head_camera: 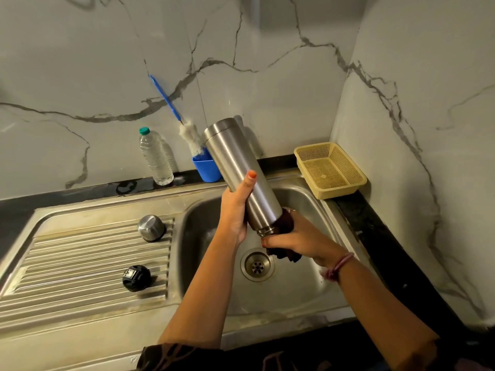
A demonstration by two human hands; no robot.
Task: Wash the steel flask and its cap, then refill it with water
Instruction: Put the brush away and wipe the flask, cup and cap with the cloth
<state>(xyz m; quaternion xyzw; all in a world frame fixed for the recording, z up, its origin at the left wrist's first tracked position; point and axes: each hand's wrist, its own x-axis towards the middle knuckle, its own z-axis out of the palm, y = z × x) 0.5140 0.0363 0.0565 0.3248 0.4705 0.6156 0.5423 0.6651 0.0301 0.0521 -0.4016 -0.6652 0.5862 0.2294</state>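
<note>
**Flask held mouth-down over the sink basin**

On the ribbed drainboard at the left sat a domed steel cap point(151, 227), and nearer, a black inner stopper point(136, 277). On the dark ledge behind stood a clear plastic water bottle point(156, 157) with a green lid, and to its right a blue cup point(206, 168) holding a blue-handled bottle brush point(187, 135) that leaned against the marble wall.

Over the steel sink point(302, 295) the left hand point(237, 212) gripped the steel flask point(238, 172) around its middle, thumb across the front. The flask was tilted, base up and far left, open threaded mouth down to the near right. The right hand point(302, 241) clutched a dark cloth point(284, 231) wrapped against that mouth, above the drain point(257, 266). A yellow mesh basket point(330, 170) rested on the far right corner.
</note>
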